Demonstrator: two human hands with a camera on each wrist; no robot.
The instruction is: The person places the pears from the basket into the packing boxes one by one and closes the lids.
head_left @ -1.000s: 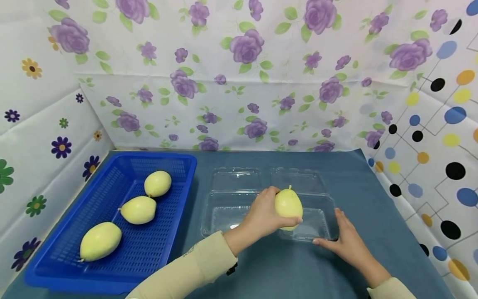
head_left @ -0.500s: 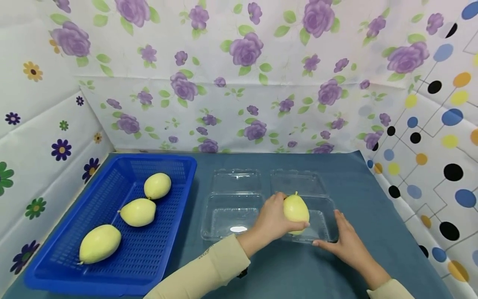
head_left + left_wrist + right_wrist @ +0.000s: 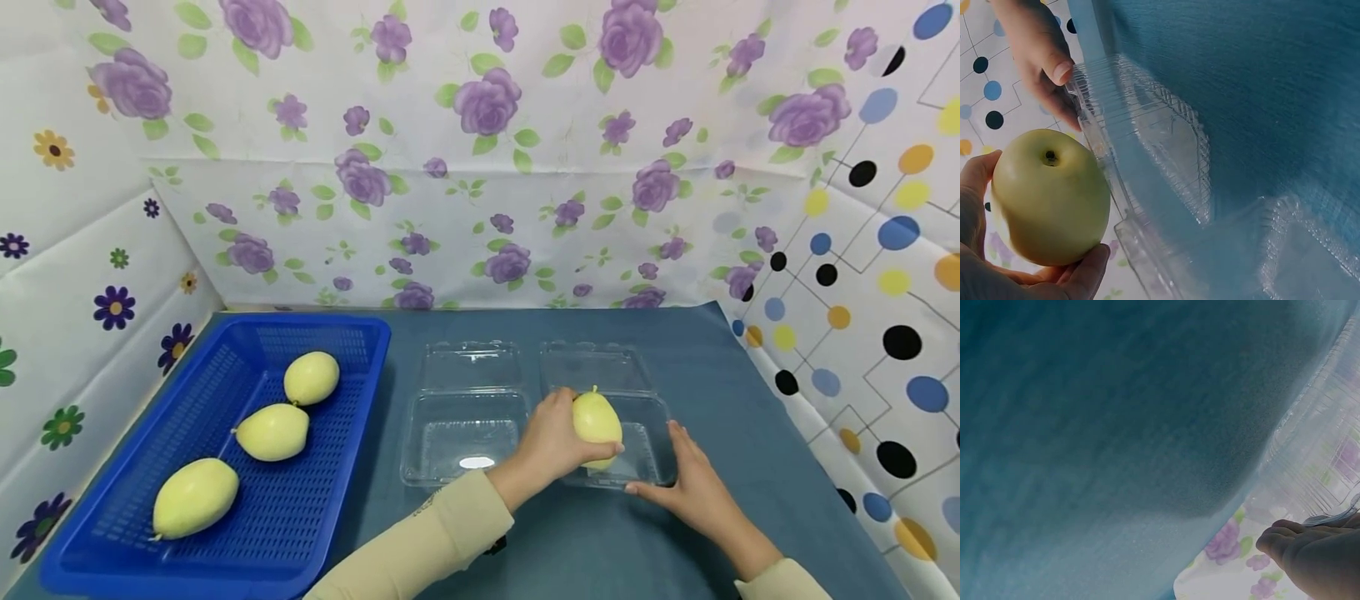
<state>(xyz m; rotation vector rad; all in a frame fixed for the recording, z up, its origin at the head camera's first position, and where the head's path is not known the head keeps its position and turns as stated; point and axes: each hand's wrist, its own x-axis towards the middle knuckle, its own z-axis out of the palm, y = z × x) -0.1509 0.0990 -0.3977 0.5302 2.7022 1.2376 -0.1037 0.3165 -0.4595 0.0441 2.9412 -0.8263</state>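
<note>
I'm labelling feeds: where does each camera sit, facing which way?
Head: on the head, facing forward and down at the blue basket and clear boxes; left hand, right hand show.
Left wrist: worn there, facing the held fruit and boxes; both hands show.
Right wrist: worn there, facing blue cloth and one box; right hand shows.
Head and left wrist share that fruit.

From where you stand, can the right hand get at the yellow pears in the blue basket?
Probably not directly: the beige left sleeve lies between the right hand, touching a clear plastic container, and the blue basket.

Basket (image 3: 292, 517) left of two containers (image 3: 639, 442)
</note>
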